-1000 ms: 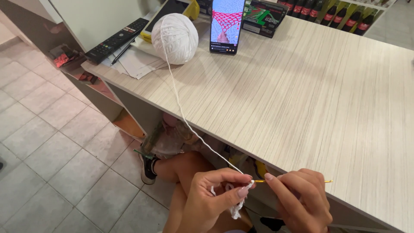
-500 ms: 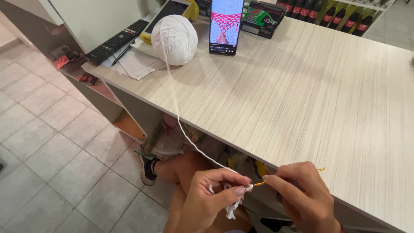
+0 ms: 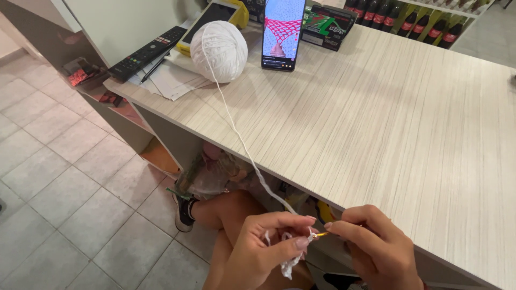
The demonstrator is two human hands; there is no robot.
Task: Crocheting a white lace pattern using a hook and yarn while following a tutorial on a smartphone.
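My left hand (image 3: 260,249) pinches a small piece of white crochet work (image 3: 293,258) below the front edge of the wooden counter (image 3: 387,118). My right hand (image 3: 376,249) grips a thin yellow crochet hook (image 3: 322,234), its tip at the white work between the two hands. A white strand of yarn (image 3: 242,139) runs from the work up over the counter edge to a large white yarn ball (image 3: 219,51) at the back left. A phone (image 3: 283,33) stands upright next to the ball, showing a pink netted pattern.
A black remote control (image 3: 148,52), papers (image 3: 172,80) and a tablet in a yellow case (image 3: 212,19) lie at the counter's back left. A dark box (image 3: 327,26) and several dark bottles (image 3: 414,22) stand behind. My knee and shoe (image 3: 184,209) are over the tiled floor.
My right hand has shifted left and lower, so less of the hook shows. The yarn strand hangs a little differently. The view has tilted slightly.
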